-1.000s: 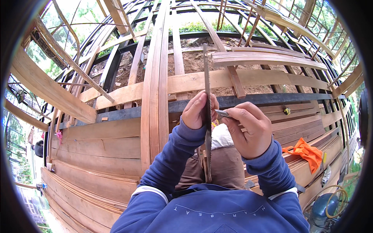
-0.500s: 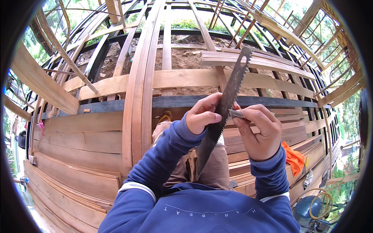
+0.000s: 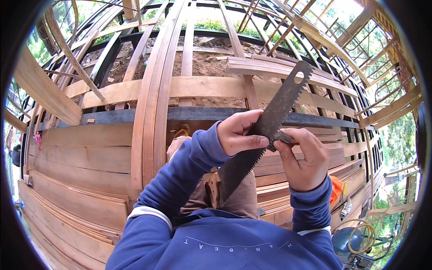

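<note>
A dark, speckled saw blade [image 3: 284, 94] with a toothed edge and oval hole near its tip runs diagonally from my lap toward the upper right. My left hand [image 3: 238, 135] grips it near the middle, thumb across the face. Its wooden handle [image 3: 212, 189] rests between my brown-trousered thighs. In my right hand [image 3: 302, 159], a small grey metal piece [image 3: 285, 136], perhaps a file, is pinched between thumb and fingers against the teeth. An orange cloth [image 3: 336, 186] is partly hidden beside my right forearm.
Long planks [image 3: 148, 112] lie across a dark metal frame [image 3: 200, 113] over bare soil [image 3: 119, 67]. Stacked boards [image 3: 67, 216] fill the lower left. Angled timber braces [image 3: 54, 90] stand at both sides. A rounded tank [image 3: 351, 240] with coiled yellow hose [image 3: 370, 231] is at lower right.
The saw has tilted from almost upright and edge-on to diagonal, its tip rightward and its flat face showing. My right hand has moved slightly right with the small piece.
</note>
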Tool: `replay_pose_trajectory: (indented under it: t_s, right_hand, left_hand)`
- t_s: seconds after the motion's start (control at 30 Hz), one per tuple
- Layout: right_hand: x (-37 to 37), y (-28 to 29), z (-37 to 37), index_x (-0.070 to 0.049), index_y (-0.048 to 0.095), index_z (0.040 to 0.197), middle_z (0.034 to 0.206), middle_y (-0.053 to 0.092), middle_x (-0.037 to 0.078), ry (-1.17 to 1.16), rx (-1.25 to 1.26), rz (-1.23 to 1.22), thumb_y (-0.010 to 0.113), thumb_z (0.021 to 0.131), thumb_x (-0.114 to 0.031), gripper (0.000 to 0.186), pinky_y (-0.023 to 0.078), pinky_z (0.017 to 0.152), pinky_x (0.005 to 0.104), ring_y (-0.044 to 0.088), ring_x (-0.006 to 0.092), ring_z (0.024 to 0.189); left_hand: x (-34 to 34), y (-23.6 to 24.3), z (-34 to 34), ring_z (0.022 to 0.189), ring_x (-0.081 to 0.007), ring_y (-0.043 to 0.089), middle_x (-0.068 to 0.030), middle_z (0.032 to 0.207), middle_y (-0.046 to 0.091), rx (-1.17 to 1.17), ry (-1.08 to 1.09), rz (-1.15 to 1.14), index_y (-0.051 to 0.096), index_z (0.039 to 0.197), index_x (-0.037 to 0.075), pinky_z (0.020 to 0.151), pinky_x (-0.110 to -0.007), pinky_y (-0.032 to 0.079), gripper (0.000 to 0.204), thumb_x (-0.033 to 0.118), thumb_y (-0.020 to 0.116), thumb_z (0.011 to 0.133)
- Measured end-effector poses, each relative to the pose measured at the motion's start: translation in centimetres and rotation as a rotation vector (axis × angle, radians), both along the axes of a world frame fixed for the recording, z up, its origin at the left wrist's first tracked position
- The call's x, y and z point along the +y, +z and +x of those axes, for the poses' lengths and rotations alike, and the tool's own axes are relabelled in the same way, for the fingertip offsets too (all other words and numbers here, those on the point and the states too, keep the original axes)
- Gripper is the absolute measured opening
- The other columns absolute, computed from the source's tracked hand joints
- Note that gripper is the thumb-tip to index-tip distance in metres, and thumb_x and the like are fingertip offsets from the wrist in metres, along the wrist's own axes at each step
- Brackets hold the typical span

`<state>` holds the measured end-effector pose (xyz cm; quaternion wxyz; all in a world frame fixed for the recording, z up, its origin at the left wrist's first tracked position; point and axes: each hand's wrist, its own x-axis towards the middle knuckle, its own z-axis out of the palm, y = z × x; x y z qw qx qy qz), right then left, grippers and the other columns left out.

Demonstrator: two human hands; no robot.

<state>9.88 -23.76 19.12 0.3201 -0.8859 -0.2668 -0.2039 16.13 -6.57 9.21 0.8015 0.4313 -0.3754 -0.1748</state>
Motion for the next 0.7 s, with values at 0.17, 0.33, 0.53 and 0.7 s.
replay_pose_trajectory:
  t_s: [0.17, 0.33, 0.53, 0.7]
  right_hand:
    - [-0.35, 0.78, -0.10, 0.000, 0.063, 0.092, 0.077, 0.064, 0.015, 0.028, -0.018, -0.126, 0.068, 0.081, -0.003, 0.013, 0.050, 0.059, 0.0345, 0.063, 0.0318, 0.067]
    - [-0.51, 1.00, 0.17, 0.001, 0.062, 0.089, 0.074, 0.062, 0.015, 0.028, -0.032, -0.176, 0.067, 0.082, -0.004, 0.010, 0.048, 0.058, 0.0354, 0.062, 0.0326, 0.065]
    - [-0.48, 0.84, 0.15, 0.001, 0.061, 0.087, 0.072, 0.060, 0.015, -0.022, -0.011, -0.166, 0.066, 0.084, -0.005, 0.009, 0.047, 0.056, 0.0337, 0.061, 0.0317, 0.062]
    - [-0.40, 0.44, 0.17, 0.001, 0.061, 0.086, 0.070, 0.060, 0.014, -0.048, 0.051, -0.103, 0.066, 0.085, -0.006, 0.009, 0.047, 0.056, 0.0312, 0.061, 0.0285, 0.060]
  left_hand:
    - [0.02, 0.41, -0.14, 0.102, -0.0101, 0.053, -0.0070, 0.111, 0.060, -0.079, 0.033, 0.032, 0.046, 0.126, -0.007, 0.092, -0.026, 0.042, 0.044, 0.012, 0.064, 0.090]
    - [-0.48, -0.05, -0.05, 0.099, -0.0089, 0.053, -0.0058, 0.109, 0.061, -0.102, 0.063, 0.045, 0.047, 0.126, -0.006, 0.090, -0.025, 0.044, 0.044, 0.013, 0.065, 0.091]
    - [-0.63, -0.11, 0.11, 0.096, -0.0074, 0.052, -0.0043, 0.105, 0.063, -0.145, 0.103, 0.085, 0.051, 0.122, -0.004, 0.087, -0.025, 0.045, 0.039, 0.013, 0.065, 0.090]
    - [-0.69, -0.15, -0.05, 0.094, -0.0071, 0.052, -0.0041, 0.103, 0.063, -0.133, 0.114, 0.059, 0.053, 0.119, -0.004, 0.086, -0.025, 0.046, 0.035, 0.013, 0.065, 0.090]
